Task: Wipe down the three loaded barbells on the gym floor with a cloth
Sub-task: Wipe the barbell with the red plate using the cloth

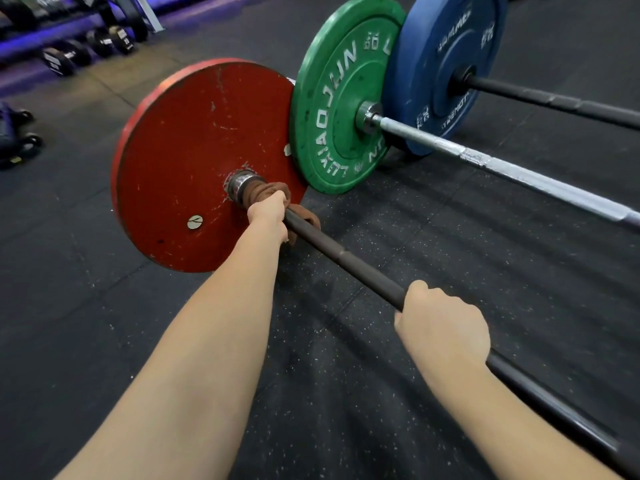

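Cloth (273,190) wraps dark bar (349,261) under left hand (268,213), beside red plate (187,161)

A single wide-angle camera sits on the person's head, tilted forward and down, close above the red plate (194,161); it faces past that plate toward the dumbbells (119,38) far beyond.

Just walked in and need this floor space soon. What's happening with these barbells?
A person is mid-wipe. Their left hand grips a brown cloth wrapped round the nearest dark bar, right beside the red plate. The right hand holds the same bar farther along. The bars carrying the green plate and the blue plate lie alongside, with no hand on them.
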Demonstrator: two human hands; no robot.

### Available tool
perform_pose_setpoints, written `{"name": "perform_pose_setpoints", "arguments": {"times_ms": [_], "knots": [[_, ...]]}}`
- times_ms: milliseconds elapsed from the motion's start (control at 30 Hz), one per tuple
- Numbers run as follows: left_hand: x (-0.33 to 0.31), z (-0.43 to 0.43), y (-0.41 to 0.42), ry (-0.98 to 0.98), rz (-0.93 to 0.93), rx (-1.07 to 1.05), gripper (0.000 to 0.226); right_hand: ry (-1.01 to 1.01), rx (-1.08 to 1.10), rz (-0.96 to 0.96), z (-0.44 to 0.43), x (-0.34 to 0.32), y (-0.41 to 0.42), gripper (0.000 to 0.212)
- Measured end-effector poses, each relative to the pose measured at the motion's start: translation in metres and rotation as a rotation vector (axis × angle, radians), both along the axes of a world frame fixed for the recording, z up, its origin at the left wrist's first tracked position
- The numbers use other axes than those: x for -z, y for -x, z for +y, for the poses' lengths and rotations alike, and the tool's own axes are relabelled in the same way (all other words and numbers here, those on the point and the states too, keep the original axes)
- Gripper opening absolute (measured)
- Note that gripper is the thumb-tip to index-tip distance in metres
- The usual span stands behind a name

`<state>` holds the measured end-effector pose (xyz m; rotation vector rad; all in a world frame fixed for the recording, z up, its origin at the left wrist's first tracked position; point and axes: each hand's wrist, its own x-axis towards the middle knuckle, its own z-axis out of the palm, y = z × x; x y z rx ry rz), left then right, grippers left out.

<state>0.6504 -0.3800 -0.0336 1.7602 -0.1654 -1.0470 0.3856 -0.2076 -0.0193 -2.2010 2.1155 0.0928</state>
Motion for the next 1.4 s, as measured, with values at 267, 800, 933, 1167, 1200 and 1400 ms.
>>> {"name": "perform_pose_setpoints", "arguments": {"times_ms": [267,800,933,1167,1200,1400], "knots": [[0.002,0.002,0.0,0.044,0.003,0.029,0.041,0.041,-0.021,0.1,0.004,0.005,-0.003,0.053],[0.014,0.004,-0.011,0.171,0.083,0.094,0.051,-0.998,0.173,-0.805,-0.053,-0.009,0.022,0.027],[0.005,-0.005,-0.002,0.052,-0.061,0.027,0.05,-0.231,-0.002,-0.193,-0.022,0.0,0.016,0.029],[0.013,-0.003,-0.003,0.098,-0.076,0.025,0.045,0.081,0.003,0.072,0.002,0.008,0.004,0.035],[0.016,0.0,-0.004,0.135,-0.033,0.043,0.043,0.041,0.007,0.086,-0.001,0.004,0.004,0.031],[0.021,0.019,-0.005,0.416,0.398,0.041,0.035,-0.262,0.085,-0.196,-0.02,-0.004,0.01,0.016]]}}
